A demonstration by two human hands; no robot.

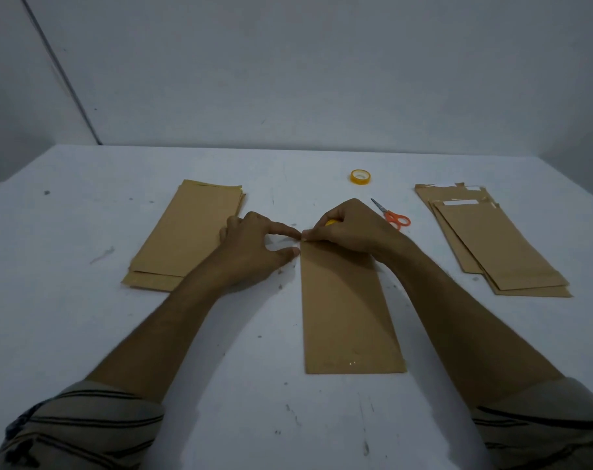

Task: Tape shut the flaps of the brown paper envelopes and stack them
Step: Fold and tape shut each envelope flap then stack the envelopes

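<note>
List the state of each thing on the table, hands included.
Middle envelope: lying flat, top edge under both hands.
Left hand: forefinger and thumb straight, at the envelope's top left corner.
Right hand: curled round a yellow object, fingertips on the top edge.
Left stack: flat, slightly fanned.
Right stack: flat, fanned, white strips showing at top.
Tape roll: lying flat, untouched.
Scissors: blades shut, untouched.
</note>
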